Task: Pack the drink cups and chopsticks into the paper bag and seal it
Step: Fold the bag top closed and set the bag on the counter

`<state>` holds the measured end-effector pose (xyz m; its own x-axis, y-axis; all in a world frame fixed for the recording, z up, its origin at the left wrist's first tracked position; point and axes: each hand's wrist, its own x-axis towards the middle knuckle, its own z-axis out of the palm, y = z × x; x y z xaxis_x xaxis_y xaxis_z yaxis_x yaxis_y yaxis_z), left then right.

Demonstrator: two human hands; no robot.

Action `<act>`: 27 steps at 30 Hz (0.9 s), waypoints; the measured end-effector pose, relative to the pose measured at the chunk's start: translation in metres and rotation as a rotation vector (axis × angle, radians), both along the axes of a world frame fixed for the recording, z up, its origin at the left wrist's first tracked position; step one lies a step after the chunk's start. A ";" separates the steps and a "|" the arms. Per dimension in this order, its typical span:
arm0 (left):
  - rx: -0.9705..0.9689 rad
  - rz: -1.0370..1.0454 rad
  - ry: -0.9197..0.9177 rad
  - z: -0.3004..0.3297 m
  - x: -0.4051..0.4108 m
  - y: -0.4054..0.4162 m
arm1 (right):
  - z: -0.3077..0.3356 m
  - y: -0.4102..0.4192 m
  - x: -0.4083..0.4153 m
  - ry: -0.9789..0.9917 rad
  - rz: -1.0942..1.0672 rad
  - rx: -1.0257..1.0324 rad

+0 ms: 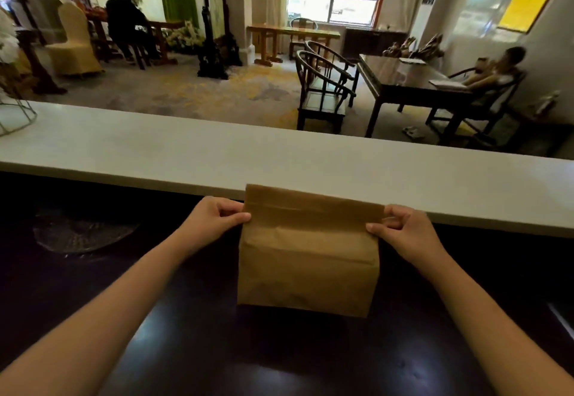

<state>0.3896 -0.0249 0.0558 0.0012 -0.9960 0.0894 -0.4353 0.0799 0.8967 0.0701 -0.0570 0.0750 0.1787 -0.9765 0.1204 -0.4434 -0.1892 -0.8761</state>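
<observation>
Paper bag (307, 259) stands upright on the dark table (198, 318), centre, top flattened and creased over. Left hand (214, 217) at 9 o'clock and right hand (403, 228) at 3 o'clock each have a closed pinch grip on the fold's ends. Paper looks thin, stiff-creasing, tearable; contents hidden. Best held at the fold corners, pressed lightly.

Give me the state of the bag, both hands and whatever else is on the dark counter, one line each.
paper bag: upright on the dark counter, top pressed flat and closed, contents hidden.
left hand: pinching the bag's top left edge.
right hand: pinching the bag's top right edge.
woven mat: flat on the counter, left of the bag, nothing on it.
</observation>
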 end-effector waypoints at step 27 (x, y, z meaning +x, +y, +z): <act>-0.186 0.033 0.020 0.154 -0.034 -0.168 | 0.130 -0.151 -0.009 -0.052 -0.176 -0.337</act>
